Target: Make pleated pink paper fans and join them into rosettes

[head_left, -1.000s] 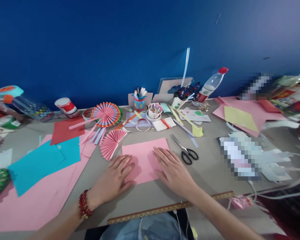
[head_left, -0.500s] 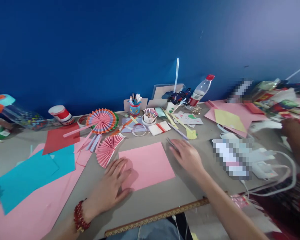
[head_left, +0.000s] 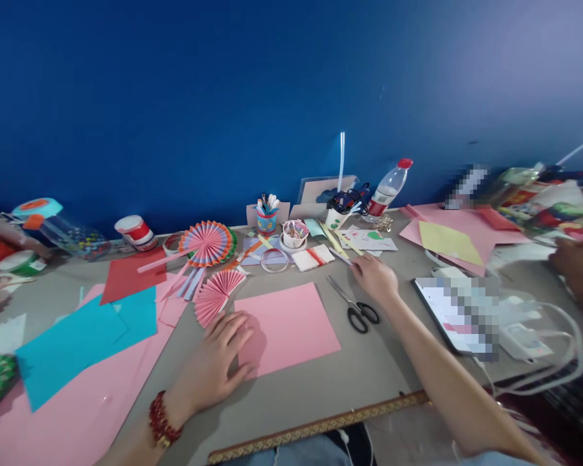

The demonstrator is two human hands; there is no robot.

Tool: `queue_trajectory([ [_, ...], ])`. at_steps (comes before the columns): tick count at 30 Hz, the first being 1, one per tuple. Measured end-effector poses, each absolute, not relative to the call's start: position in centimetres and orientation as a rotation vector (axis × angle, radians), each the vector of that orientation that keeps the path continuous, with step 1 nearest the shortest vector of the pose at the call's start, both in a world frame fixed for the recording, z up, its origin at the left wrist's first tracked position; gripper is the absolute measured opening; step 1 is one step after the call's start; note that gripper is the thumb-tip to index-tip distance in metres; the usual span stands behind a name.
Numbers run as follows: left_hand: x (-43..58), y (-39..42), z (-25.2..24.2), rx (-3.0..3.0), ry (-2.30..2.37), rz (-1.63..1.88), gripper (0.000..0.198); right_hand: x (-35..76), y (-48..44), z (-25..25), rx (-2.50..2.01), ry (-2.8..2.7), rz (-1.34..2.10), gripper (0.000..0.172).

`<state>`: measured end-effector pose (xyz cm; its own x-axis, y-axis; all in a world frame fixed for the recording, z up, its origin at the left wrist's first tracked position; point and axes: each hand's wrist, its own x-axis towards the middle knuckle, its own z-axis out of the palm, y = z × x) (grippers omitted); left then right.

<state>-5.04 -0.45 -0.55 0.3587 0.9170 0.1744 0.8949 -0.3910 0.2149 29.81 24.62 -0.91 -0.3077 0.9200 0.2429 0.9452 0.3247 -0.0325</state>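
Observation:
A pink sheet of paper [head_left: 291, 327] lies on the grey table before me. My left hand [head_left: 218, 362] rests flat on its left edge, fingers spread. Just beyond those fingers is a folded pink paper fan [head_left: 217, 295]. Black-handled scissors [head_left: 357, 310] lie to the right of the sheet, touched by neither hand. Past them, my right hand [head_left: 376, 277] reaches to the near end of some thin paper strips [head_left: 341, 254]; its fingers are close together, and whether they grip a strip is too small to tell.
Blue sheets [head_left: 87, 343] and a round pleated fan [head_left: 206, 244] are on the left. A pen cup [head_left: 266, 222] and a bottle [head_left: 388, 191] stand near the wall. A phone [head_left: 454, 317] and white cables are at right, beside another person's hand [head_left: 576, 272].
My right hand has moved away from the scissors, up and right to the paper strips. The scissors now lie fully visible. My left hand stays on the pink sheet.

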Motion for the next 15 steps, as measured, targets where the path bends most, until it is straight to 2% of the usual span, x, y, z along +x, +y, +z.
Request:
queue_trajectory([
  [6, -4.9, -0.3, -0.8, 2.524, 1.665, 0.465, 0.054, 32.5, 24.0, -0.2, -1.770, -2.199, -0.044, 0.027],
  [11, -5.2, -0.1, -0.7, 2.596, 1.574, 0.356, 0.048, 34.6, 20.8, -0.1, -1.494, -2.029, 0.432, 0.035],
  [15, -5.1, -0.4, -0.3, 2.521, 1.639, 0.417, 0.037, 34.7, 16.1, -0.3, -1.409, -2.081, 0.759, 0.045],
])
